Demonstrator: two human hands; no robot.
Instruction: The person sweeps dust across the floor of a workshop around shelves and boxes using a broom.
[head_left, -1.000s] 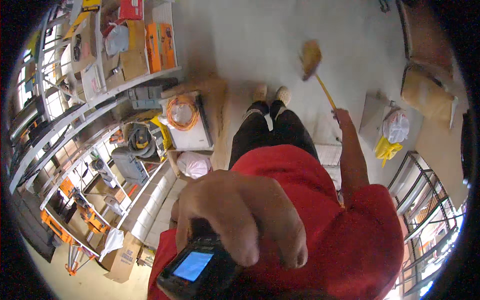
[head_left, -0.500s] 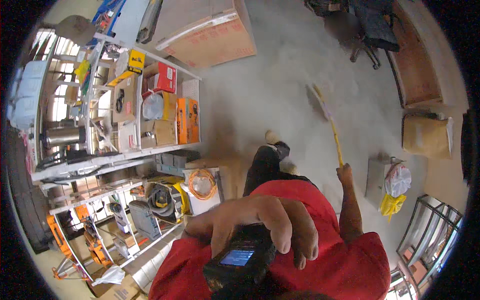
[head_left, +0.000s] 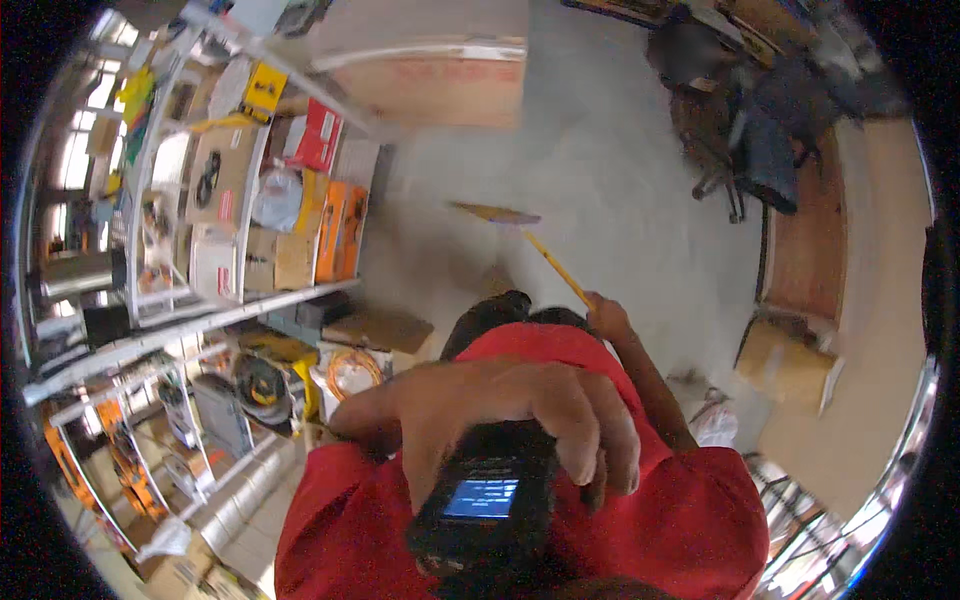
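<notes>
My right hand (head_left: 608,318) is closed round the yellow handle of a broom (head_left: 560,264), with the arm reaching forward. The broom's wide head (head_left: 497,214) is at the floor ahead of my feet, lying crosswise. Close to the camera, my left hand (head_left: 520,392) curls its fingers over a small black device (head_left: 480,505) with a lit blue screen, in front of my red shirt (head_left: 660,510). The device hides part of that hand's thumb and palm.
Metal shelving (head_left: 190,325) with boxes, tools and cables stands along the left. A large cardboard box (head_left: 430,90) sits ahead on the grey floor (head_left: 620,160). At the far right are office chairs (head_left: 765,150), and a brown carton (head_left: 790,360) stands by the right wall.
The broom head has swept from the right to the left across the floor, and my right hand has moved left with the handle. My view has turned somewhat. The left hand still grips the device.
</notes>
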